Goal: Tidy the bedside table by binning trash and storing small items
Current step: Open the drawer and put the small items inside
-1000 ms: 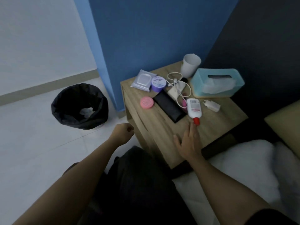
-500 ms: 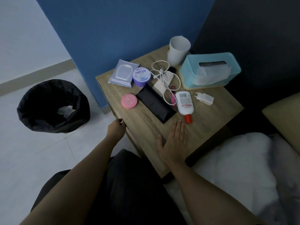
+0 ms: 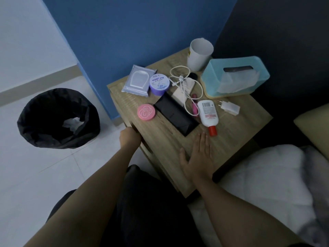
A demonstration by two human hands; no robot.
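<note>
My left hand (image 3: 129,138) is at the front left edge of the wooden bedside table (image 3: 169,145), fingers curled over the drawer front and hidden below the top. My right hand (image 3: 199,157) lies flat on the tabletop, fingertips just short of the red cap of a white lotion bottle (image 3: 208,113). Farther back lie a black case (image 3: 175,115), a pink round tin (image 3: 146,111), a purple cream jar (image 3: 159,84), a wipes pack (image 3: 138,82), a white cable (image 3: 179,77) and a white charger plug (image 3: 228,107).
A black-lined bin (image 3: 35,122) stands on the floor to the left, with a crumpled tissue (image 3: 73,123) inside. A white cup (image 3: 200,54) and a teal tissue box (image 3: 235,77) stand at the table's back. White bedding (image 3: 267,175) lies to the right.
My left hand has moved from mid-air to the table's front left edge and curled over it. My right hand stays flat on the top. The view has shifted.
</note>
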